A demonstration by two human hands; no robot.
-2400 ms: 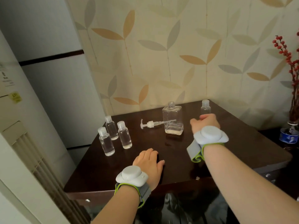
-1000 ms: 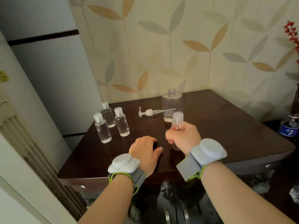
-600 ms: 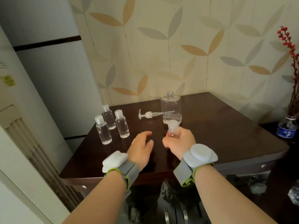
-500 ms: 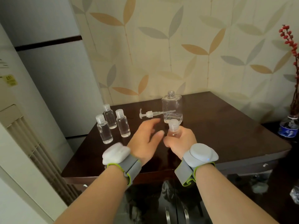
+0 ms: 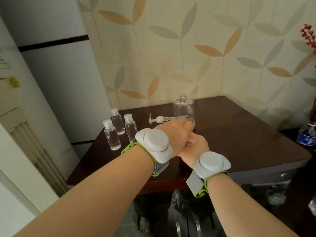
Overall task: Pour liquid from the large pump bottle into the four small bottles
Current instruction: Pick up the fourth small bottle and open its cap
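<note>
Wallpaper (image 5: 196,53) with leaf print fills the upper centre and right of the frame; pale cabinet (image 5: 15,127) with a vent panel runs down the left edge. Dark wood counter (image 5: 248,142) occupies the middle, its corner pushed against the wall. Large pump bottle (image 5: 184,111) stands upright at centre, neck uncapped, a low band of clear liquid at its base; pump head (image 5: 158,119) lies flat on the counter just to its left, tube pointing toward the bottle. Three small bottles (image 5: 119,129) stand capped in a tight cluster at centre left, holding clear liquid. Left hand (image 5: 172,135) crosses over the right hand (image 5: 195,147) just in front of the pump bottle, both wearing grey wrist units with green-edged straps. Fourth small bottle sits hidden between the hands; a sliver of clear plastic shows at the right hand's fingers. Left grip: fingers curled downward over the spot, hold itself hidden, cannot tell. Right grip: curled round the hidden bottle. Red berry sprig (image 5: 309,36) and a blue-labelled bottle (image 5: 307,135) sit at the right edge.
</note>
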